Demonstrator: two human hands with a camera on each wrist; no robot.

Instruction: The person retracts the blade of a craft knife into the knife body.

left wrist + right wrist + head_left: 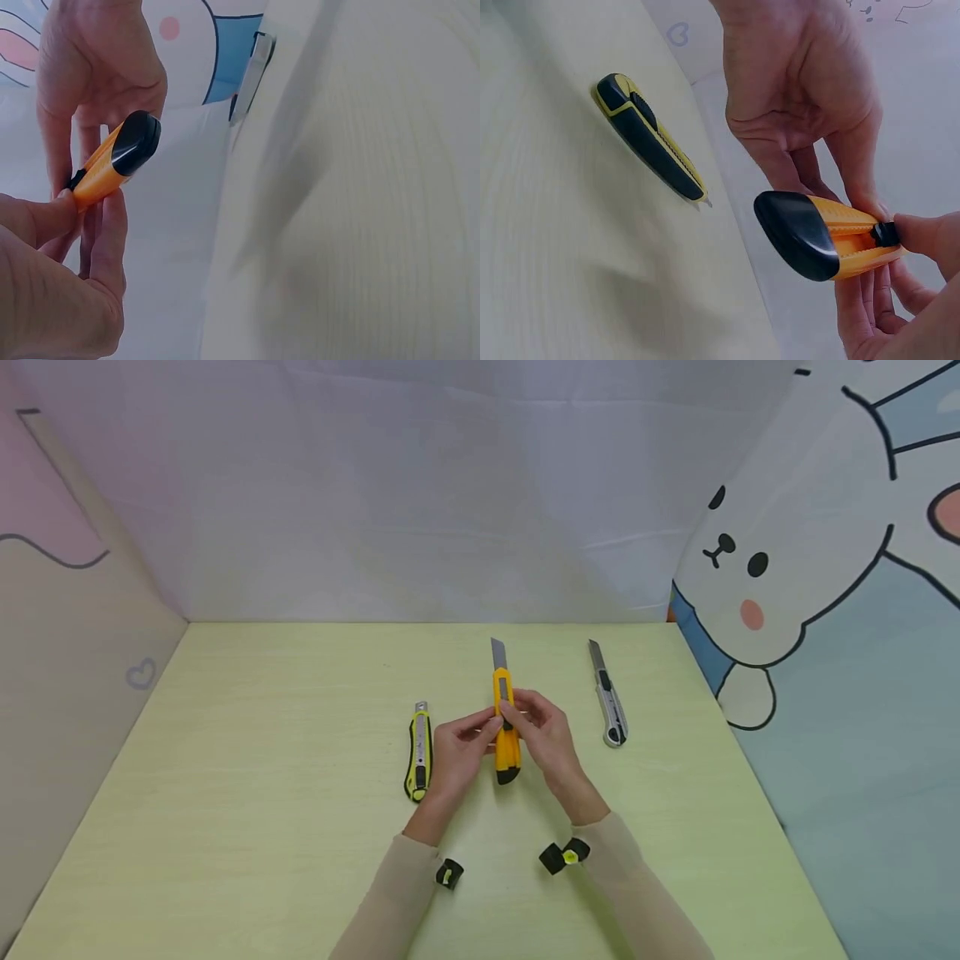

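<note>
Three utility knives sit in the scene, and both hands are busy with the middle one. The orange knife (506,727) is held just above the pale green table (262,777), its blade out and pointing away from the person, its black end cap toward them. The left hand (457,752) pinches the body from the left side, fingers curled against it. The right hand (543,735) grips it from the right, with the thumb tip resting on the small black slider (886,233) (the right wrist view shows this plainly).

On the table just left of the left hand lies a black and yellow knife (418,752), lengthwise, with only a short tip of blade showing at its far end. Well to the right of the right hand lies a grey knife (609,702), its blade extended and pointing away. Behind the table hangs a plain pale cloth (420,485), and to the right a backdrop with a cartoon rabbit (772,552).
</note>
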